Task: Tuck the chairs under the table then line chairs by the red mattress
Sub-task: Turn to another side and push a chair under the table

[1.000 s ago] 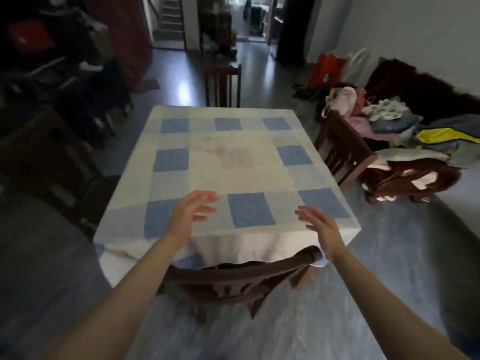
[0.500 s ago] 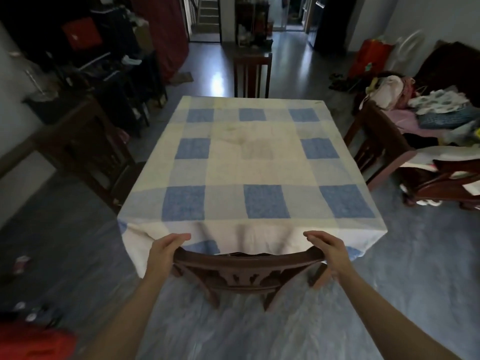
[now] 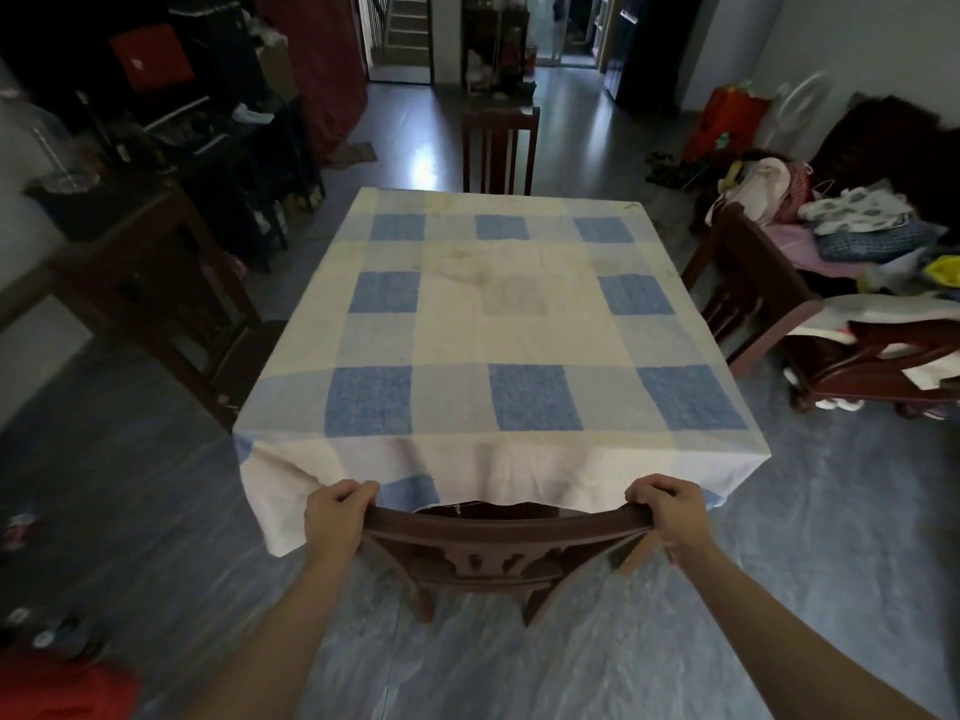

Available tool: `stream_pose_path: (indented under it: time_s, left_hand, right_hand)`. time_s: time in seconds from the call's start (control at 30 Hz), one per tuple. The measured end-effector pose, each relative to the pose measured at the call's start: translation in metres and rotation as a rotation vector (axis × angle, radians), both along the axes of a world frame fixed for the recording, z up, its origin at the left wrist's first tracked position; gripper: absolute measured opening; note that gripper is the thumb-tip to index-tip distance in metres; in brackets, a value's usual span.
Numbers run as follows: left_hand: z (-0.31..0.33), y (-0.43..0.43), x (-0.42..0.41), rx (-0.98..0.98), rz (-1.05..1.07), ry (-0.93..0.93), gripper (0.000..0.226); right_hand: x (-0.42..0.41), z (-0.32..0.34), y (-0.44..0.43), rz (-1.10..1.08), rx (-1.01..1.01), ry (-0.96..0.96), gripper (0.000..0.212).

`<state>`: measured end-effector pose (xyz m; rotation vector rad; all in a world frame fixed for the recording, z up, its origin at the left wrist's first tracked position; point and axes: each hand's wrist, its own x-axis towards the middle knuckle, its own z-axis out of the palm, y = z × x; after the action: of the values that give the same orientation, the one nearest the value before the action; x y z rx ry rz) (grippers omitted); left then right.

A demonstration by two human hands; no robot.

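A dark wooden near chair (image 3: 498,537) stands at the front edge of the table (image 3: 498,324), which wears a blue-and-cream checked cloth. Its seat is hidden under the hanging cloth. My left hand (image 3: 335,519) grips the left end of its top rail and my right hand (image 3: 670,514) grips the right end. A far chair (image 3: 500,148) stands at the table's far end. A left chair (image 3: 156,293) and a right chair (image 3: 753,288) stand at the sides, partly pulled out. A tall red mattress (image 3: 317,65) leans at the back left.
Cluttered dark shelves (image 3: 171,122) fill the left side. A sofa piled with clothes (image 3: 872,231) and a wooden armchair (image 3: 883,366) stand at the right. Small litter (image 3: 21,527) and a red object (image 3: 57,688) lie on the grey floor at the lower left.
Both hands came down from above the tablecloth onto the near chair's top rail and closed on it. The view tilted up and widened.
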<state>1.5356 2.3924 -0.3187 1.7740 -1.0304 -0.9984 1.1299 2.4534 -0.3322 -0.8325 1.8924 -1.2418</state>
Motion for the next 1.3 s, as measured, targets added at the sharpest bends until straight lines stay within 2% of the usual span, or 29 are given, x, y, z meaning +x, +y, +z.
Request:
stream_pose_path:
  time_s: [0.23,0.4,0.57,0.7,0.87,0.97,1.1,1.2,1.3]
  left_hand:
    - [0.0,0.058,0.01,-0.02,0.021,-0.023,0.025]
    - [0.0,0.122,0.016,-0.036,0.058,-0.007,0.025]
    - [0.001,0.197,0.023,-0.036,0.098,0.028,0.024]
    - [0.001,0.24,0.031,-0.021,0.114,-0.014,0.023]
    - [-0.005,0.27,0.044,-0.012,0.13,0.043,0.024]
    - [-0.009,0.283,0.053,-0.007,0.1,0.061,0.032]
    - [-0.01,0.293,0.06,0.004,0.079,0.087,0.024]
    - [-0.004,0.296,0.062,-0.018,-0.008,0.102,0.014]
    - [0.001,0.292,0.066,-0.016,-0.134,0.06,0.019]
  right_hand:
    - [0.013,-0.002,0.068,-0.034,-0.025,0.001,0.031]
    - [0.024,0.004,0.132,-0.041,-0.029,-0.039,0.021]
    - [0.035,0.006,0.2,-0.026,-0.024,-0.05,0.031]
    - [0.04,0.006,0.241,-0.041,0.002,-0.117,0.026]
    - [0.052,0.006,0.277,-0.046,0.001,-0.089,0.029]
    - [0.058,0.007,0.292,-0.045,0.004,-0.067,0.027]
    - [0.065,0.009,0.307,-0.038,0.004,-0.061,0.022]
    - [0.069,0.015,0.308,-0.05,0.015,-0.083,0.03]
    - [0.069,0.023,0.309,0.015,0.033,-0.066,0.027]
